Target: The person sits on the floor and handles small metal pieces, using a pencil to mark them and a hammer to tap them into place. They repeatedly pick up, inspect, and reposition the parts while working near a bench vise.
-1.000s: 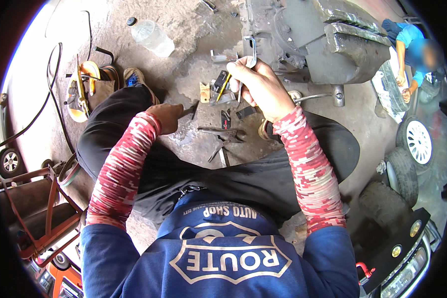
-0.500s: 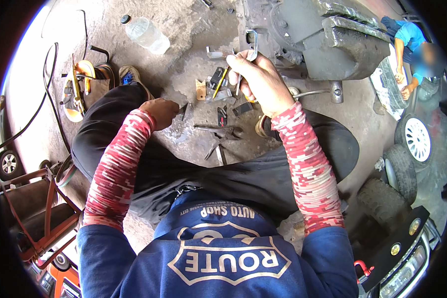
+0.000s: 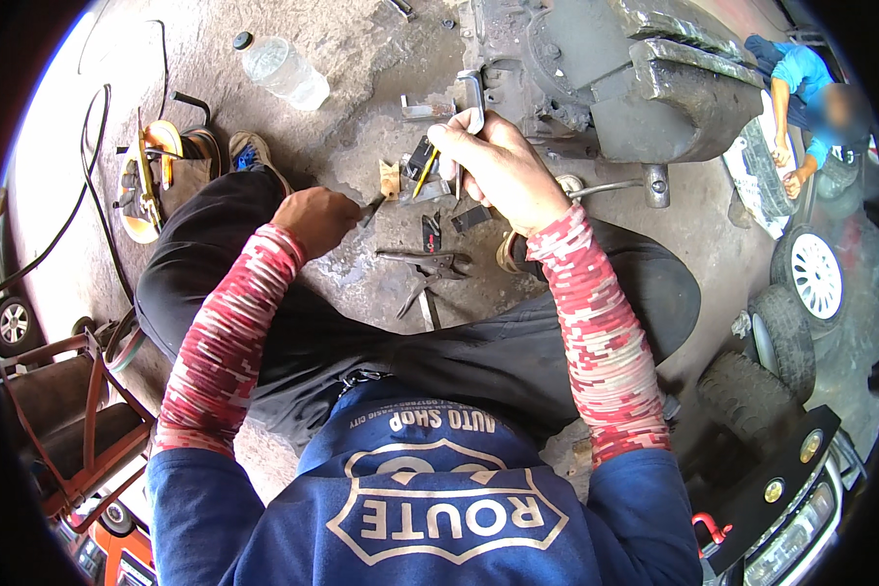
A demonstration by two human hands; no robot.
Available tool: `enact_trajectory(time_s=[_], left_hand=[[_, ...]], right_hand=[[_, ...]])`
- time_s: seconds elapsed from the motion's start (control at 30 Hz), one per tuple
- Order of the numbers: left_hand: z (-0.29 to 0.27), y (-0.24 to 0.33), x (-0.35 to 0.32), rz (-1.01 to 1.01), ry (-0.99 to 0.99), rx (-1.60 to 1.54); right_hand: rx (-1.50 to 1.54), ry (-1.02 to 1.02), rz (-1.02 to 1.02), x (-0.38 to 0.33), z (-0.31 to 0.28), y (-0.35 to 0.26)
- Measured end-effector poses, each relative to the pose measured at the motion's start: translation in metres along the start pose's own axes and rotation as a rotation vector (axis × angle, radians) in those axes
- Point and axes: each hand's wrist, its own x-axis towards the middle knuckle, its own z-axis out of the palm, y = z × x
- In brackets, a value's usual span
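My right hand [image 3: 506, 174] is closed around a bent silver metal bar [image 3: 474, 90], whose hooked end stands out above the fingers. A thin rod end shows below that hand; I cannot tell if it is the same piece. A yellow pencil-like stick [image 3: 424, 174] slants beside the right thumb, and whether the hand touches it is unclear. My left hand [image 3: 314, 221] is closed on a small dark pointed piece [image 3: 372, 207], mostly hidden by the fingers. Between my legs lie locking pliers [image 3: 426, 264], a tan plate [image 3: 390, 181] and small black pieces [image 3: 472, 218].
A water bottle [image 3: 283, 72] lies on the floor at far left, above a tool bag [image 3: 171, 176]. A large grey metal part [image 3: 654, 98] stands ahead on the right. Beyond it another person [image 3: 801, 93] handles a tyre; wheels [image 3: 816, 273] lean nearby. A black hose [image 3: 90, 166] crosses the left.
My right hand has moved a little left and nearer with the bent bar. My left hand has shifted slightly right with its dark piece, toward the tan plate.
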Motion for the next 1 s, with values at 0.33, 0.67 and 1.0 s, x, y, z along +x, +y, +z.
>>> enact_trajectory(time_s=[0.33,0.67,1.0], left_hand=[[0.086,0.01,0.025,0.097,-0.632,-0.014],[0.101,0.04,0.032,0.261,-0.83,-0.043],[0.086,0.042,0.031,0.305,-0.624,-0.227]], right_hand=[[0.119,0.098,0.028,0.004,-0.009,-0.008],[0.062,0.123,0.085,0.006,-0.009,-0.012],[0.069,0.136,0.056,0.004,-0.009,-0.014]])
